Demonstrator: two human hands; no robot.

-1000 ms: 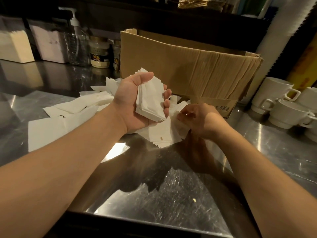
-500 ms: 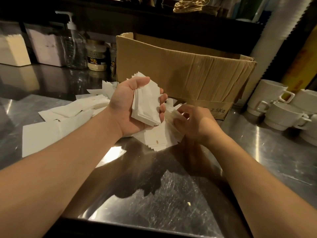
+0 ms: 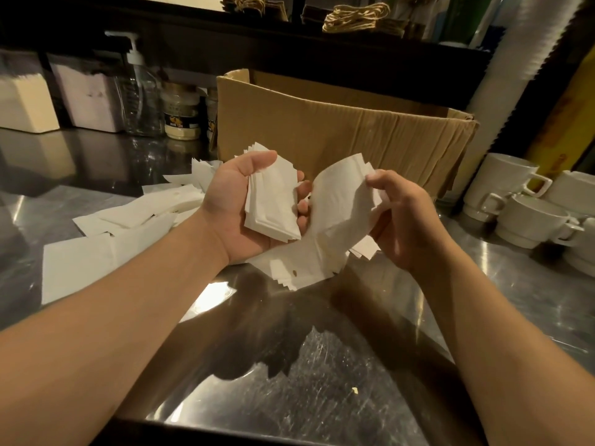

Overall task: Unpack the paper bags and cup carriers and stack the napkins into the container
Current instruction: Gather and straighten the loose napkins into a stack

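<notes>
The right hand (image 3: 399, 217), down on the loose pile a second ago, has come up with a napkin (image 3: 341, 204), its fingers (image 3: 383, 181) pinching the right edge beside the stack (image 3: 272, 201). The left hand (image 3: 244, 204) holds that stack, thumb on top and fingers curled underneath. Likely the napkin joins the stack next. More napkins (image 3: 128, 217) lie scattered on the tabletop (image 3: 322, 365) before the box (image 3: 338, 130); I cannot tell which container they go into
</notes>
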